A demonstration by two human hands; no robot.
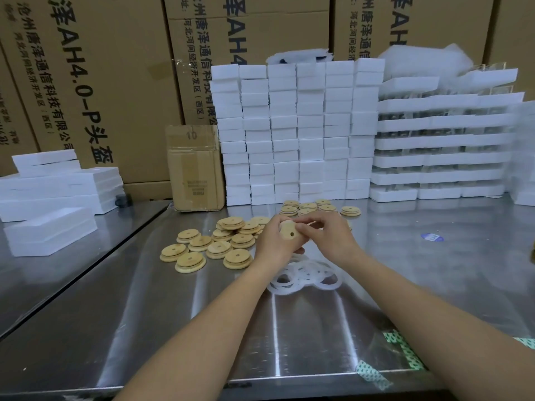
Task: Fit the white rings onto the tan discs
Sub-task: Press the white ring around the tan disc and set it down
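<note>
The left hand (273, 240) and right hand (328, 234) pinch one matte tan disc (286, 228) with a hole; translucent white rings (304, 274) lie at its six o'clock on the steel table (202, 314).

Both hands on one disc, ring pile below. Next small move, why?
Likely press round the rim to seat the ring: left hand and right hand both grip one tan disc above the table, fingers at its edge. I cannot tell whether a ring is on it; if none, reach to the white rings below.
</note>
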